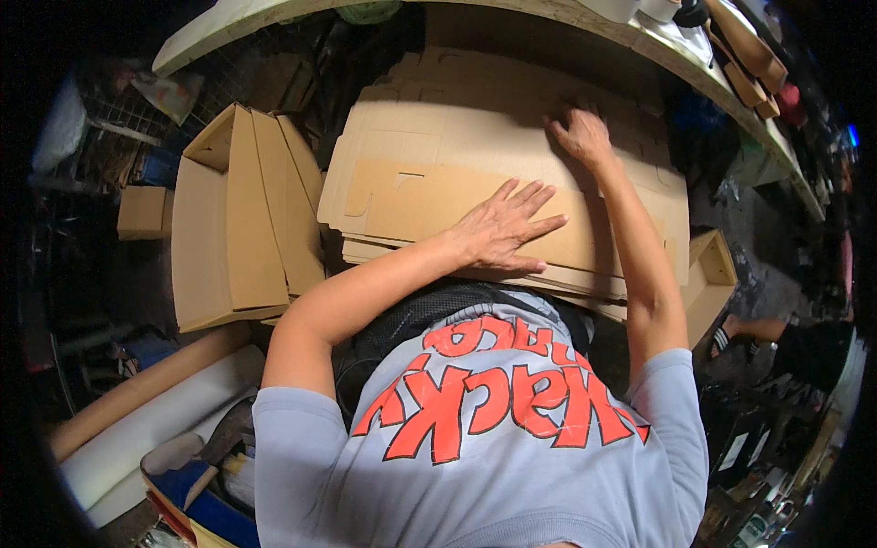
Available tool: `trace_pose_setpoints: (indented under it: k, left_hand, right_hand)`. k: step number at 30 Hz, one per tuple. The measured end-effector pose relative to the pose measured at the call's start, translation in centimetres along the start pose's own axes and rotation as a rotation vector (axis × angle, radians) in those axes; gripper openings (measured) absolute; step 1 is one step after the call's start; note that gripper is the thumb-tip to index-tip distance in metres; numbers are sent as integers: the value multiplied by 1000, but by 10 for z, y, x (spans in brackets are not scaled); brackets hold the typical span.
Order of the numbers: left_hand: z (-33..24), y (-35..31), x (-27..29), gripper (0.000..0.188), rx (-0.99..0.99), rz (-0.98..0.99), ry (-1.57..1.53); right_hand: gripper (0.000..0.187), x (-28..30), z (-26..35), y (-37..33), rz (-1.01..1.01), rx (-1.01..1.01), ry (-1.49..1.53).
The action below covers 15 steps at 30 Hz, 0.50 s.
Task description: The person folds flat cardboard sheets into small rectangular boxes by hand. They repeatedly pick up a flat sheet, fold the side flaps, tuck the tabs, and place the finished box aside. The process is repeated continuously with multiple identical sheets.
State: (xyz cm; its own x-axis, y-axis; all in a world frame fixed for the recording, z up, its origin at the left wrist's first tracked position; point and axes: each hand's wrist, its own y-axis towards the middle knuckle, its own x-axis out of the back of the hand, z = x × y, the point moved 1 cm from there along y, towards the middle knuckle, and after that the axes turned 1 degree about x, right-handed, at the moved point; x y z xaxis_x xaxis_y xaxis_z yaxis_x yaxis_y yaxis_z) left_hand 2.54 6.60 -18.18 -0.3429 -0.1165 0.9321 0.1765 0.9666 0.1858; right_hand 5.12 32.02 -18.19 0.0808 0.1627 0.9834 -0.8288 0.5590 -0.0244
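Observation:
A stack of flat, die-cut cardboard sheets (pixel 402 137) lies in front of me, its near edges slightly uneven. On the near part of the top sheet my left hand (pixel 507 228) rests palm down, fingers spread and holding nothing. Farther off and to the right, my right hand (pixel 583 137) lies on the same sheet, reaching toward its far side. Its fingers are stretched out, with the tips in the shadow under the table edge. Slots and cut tabs show along the sheet's left side.
Open cardboard boxes (pixel 233 219) stand left of the stack, with a smaller box (pixel 143 212) beyond them. Another open box (pixel 711 279) is at the right. A pale tabletop (pixel 512 11) overhangs the far side. Long rolls (pixel 164 425) lie at lower left. Someone's foot (pixel 724 335) shows at right.

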Motion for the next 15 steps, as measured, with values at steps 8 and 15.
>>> trace_pose_setpoints:
  k: [8,15]
  left_hand:
    - [0,1,2,78,-7,13,11]
    - [-7,1,22,76,301,455,-346]
  right_hand:
    - [33,55,19,-17,-583,249,2]
    - [26,38,60,-172,-581,390,32]
